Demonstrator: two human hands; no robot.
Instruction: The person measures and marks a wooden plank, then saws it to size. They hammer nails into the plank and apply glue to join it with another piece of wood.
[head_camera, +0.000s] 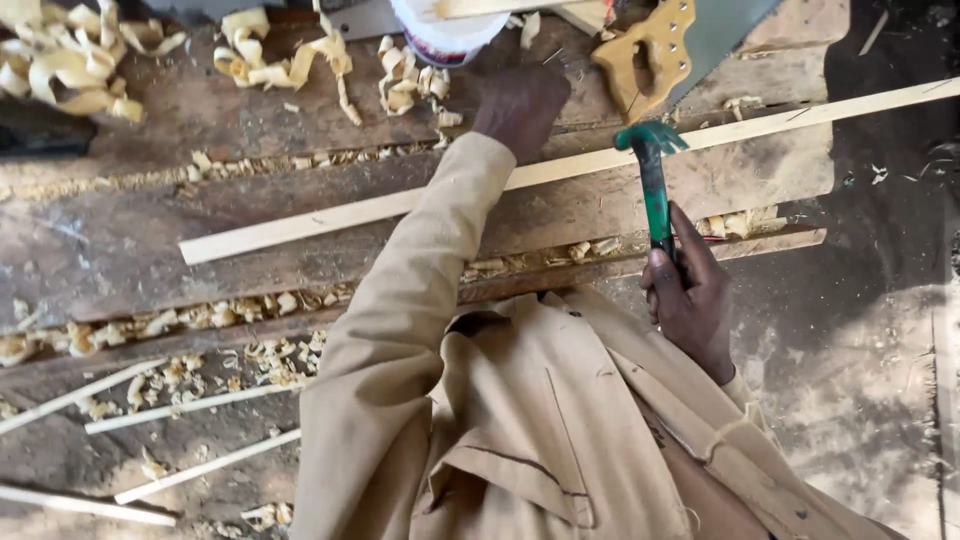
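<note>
A tan, collared work jacket (520, 420) fills the lower middle of the view. To its left, on the dusty floor, several thin pale wooden strips (190, 470) are seen lying among scattered shavings.

The right hand (690, 295) is closed around the handle of a green-painted metal claw hammer (652, 175), which is held upright, its head standing over the long pale wooden strip (400, 205). Whether the head touches the strip cannot be told.

That strip is laid slantwise across the worn, dark plank workbench (120, 250), running from the left of centre up to the right edge of the view. The left hand (520, 105) is seen from the back, knuckles up, stretched forward and set down on the bench at the strip's far edge; its fingers are hidden, so whether anything is gripped cannot be told.

Just beyond the hammer, a handsaw with a yellowish wooden handle (650, 55) is laid on the bench. Near the left hand, a white plastic tub (445, 30) is partly shown at the top edge. Curled pale wood shavings (70, 60) are heaped at the far left of the bench.
</note>
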